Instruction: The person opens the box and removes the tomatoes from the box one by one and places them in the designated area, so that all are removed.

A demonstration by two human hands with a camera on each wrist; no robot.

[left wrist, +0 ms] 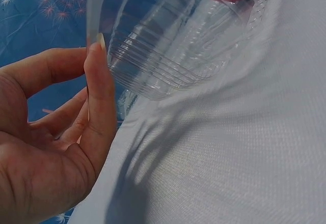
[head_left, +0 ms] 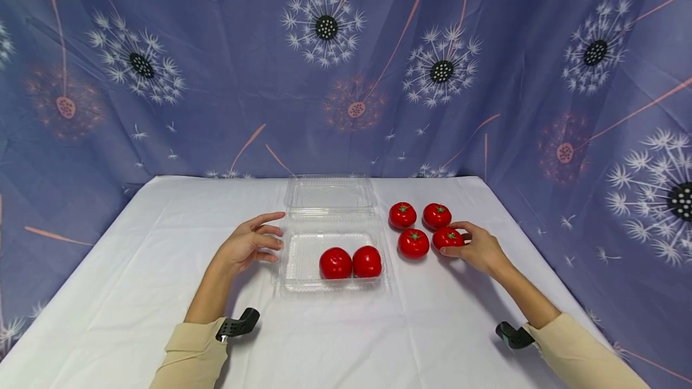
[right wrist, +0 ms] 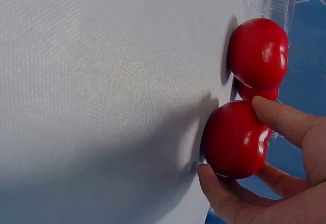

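beige sleeves (head_left: 189, 350) nearest the lens, each with a black wrist-camera mount (head_left: 238, 324) at the cuff, forearms reaching out over the white tablecloth (head_left: 135, 269). further on, a clear plastic clamshell box (head_left: 296, 260) with its hinged lid (head_left: 330, 192) thrown back flat and two round red tomatoes (head_left: 336, 262) already side by side in the tray. to the right of the box, four more loose red tomatoes (head_left: 403, 215) in a tight cluster. right hand (head_left: 478, 248) curled round the near-right tomato of that cluster (head_left: 446, 237), thumb on one side and fingertips (right wrist: 275, 114) on the other, tomato not yet off the cloth by the look of the wrist view. left hand (head_left: 250, 244) relaxed and spread just beside the box's left wall, one fingertip (left wrist: 97, 46) at or barely against the rim; contact too close to call. hands well apart, box between them. likely best done with a light, even pinch, enough to lift without bruising, straight up first to clear the touching neighbour (right wrist: 258, 52), then across and down into the bare part of the tray behind the pair. probably wise to steady the flimsy box wall with the left fingers against sliding. right wrist low and turned inward, left palm facing the box.
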